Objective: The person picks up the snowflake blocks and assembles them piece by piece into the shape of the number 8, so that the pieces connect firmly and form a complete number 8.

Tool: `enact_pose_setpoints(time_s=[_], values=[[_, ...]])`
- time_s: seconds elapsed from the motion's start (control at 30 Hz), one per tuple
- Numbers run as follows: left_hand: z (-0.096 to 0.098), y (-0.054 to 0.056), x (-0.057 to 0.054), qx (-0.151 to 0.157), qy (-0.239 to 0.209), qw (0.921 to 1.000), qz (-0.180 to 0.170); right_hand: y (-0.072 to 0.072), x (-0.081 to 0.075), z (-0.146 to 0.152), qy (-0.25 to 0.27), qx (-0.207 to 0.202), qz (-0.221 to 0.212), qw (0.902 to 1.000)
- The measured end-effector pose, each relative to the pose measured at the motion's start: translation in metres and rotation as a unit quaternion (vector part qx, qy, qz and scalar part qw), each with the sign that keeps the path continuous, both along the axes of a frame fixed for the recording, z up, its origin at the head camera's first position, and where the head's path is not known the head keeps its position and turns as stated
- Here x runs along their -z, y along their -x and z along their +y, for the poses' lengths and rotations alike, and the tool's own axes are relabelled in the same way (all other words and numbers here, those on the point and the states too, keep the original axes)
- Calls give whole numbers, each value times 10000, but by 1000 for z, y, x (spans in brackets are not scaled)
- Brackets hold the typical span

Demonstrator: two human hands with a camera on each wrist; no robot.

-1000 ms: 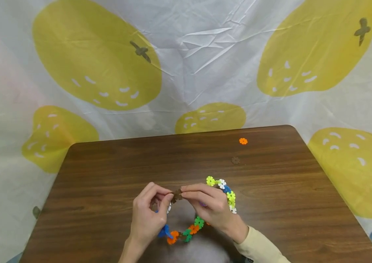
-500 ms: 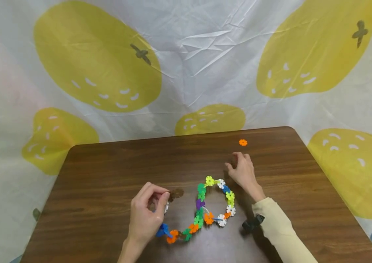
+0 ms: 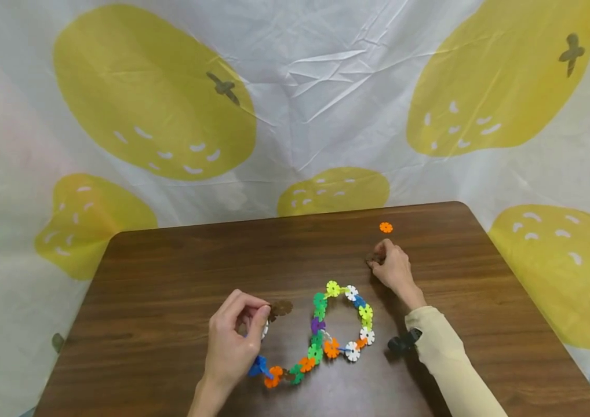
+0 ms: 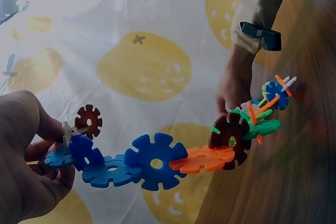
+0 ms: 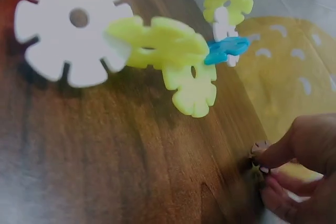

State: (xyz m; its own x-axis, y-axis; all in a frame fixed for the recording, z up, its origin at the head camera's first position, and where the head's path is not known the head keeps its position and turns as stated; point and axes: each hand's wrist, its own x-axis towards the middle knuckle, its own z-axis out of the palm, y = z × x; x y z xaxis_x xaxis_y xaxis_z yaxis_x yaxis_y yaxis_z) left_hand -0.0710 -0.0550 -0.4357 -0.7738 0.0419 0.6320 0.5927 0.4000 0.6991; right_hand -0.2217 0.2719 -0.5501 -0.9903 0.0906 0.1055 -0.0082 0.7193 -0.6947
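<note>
A chain of notched, flower-shaped plastic discs [image 3: 315, 353] in several colours curves over the table, its right part bent into a ring. At the chain's left end, my left hand [image 3: 235, 336] grips it between thumb and fingers. A brown disc [image 4: 88, 120] sticks out past those fingertips, with white and blue discs [image 4: 156, 162] just below in the left wrist view. Farther back, beyond the ring, my right hand [image 3: 394, 269] pinches a loose brown disc [image 5: 260, 150] low at the tabletop. Its fingers partly cover that disc.
An orange disc [image 3: 386, 227] lies near the table's back edge, just beyond the right hand. Behind the wooden table [image 3: 170, 260] hangs a white cloth [image 3: 295, 87] printed with yellow fruit. A black device [image 3: 403, 341] sits at the right wrist.
My right hand has left the chain's brown end, reached back and right, and closed its fingertips on the loose brown disc. My left hand keeps its hold, nearly still.
</note>
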Motion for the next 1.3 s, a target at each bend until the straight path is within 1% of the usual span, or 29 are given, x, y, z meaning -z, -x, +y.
enact_pose_setpoints(time_s=[0.1, 0.17, 0.2, 0.27, 0.33, 0.4, 0.47, 0.53, 0.63, 0.73, 0.87, 0.97, 1.07, 1.23, 1.3], values=[[0, 0, 0, 18, -19, 10000, -11, -4, -3, -1, 395, -153, 339, 9985], [-1, 1, 0, 25, -27, 10000, -23, -9, -9, -4, 911, -349, 406, 9944], [-1, 1, 0, 30, -35, 10000, -23, -13, -15, -7, 1237, -484, 388, 9904], [-1, 1, -1, 18, -53, 10000, -36, -23, -28, -14, 1876, -779, 314, 9787], [-1, 1, -1, -10, -66, 10000, -48, -34, -44, -22, 2456, -1088, 247, 9629], [-2, 2, -1, -27, -84, 9999, -56, -47, -60, -31, 2876, -1375, 275, 9474], [-2, 2, -2, -48, -78, 9999, -60, -58, -72, -40, 3121, -1632, 384, 9351], [-2, 2, -2, -52, -71, 9999, -62, -68, -81, -48, 3302, -1871, 521, 9237], [-2, 2, -2, -51, -59, 10000, -56, -80, -88, -62, 3488, -2155, 737, 9091], [-3, 3, -3, -56, -68, 10000, -47, -90, -92, -76, 3657, -2393, 951, 8944], [-3, 3, -4, -45, -98, 9999, -24, -99, -95, -94, 3835, -2710, 1110, 8758], [-3, 2, -4, -29, -114, 9999, 17, -105, -97, -104, 3924, -2813, 1108, 8687], [-3, 2, -4, -12, -119, 9999, 65, -108, -99, -111, 4010, -2823, 1127, 8642], [-3, 1, -5, 3, -107, 9999, 90, -108, -99, -115, 4121, -2834, 1139, 8584], [-3, 1, -6, 14, -93, 10000, -19, -108, -98, -116, 4173, -2855, 1108, 8556]])
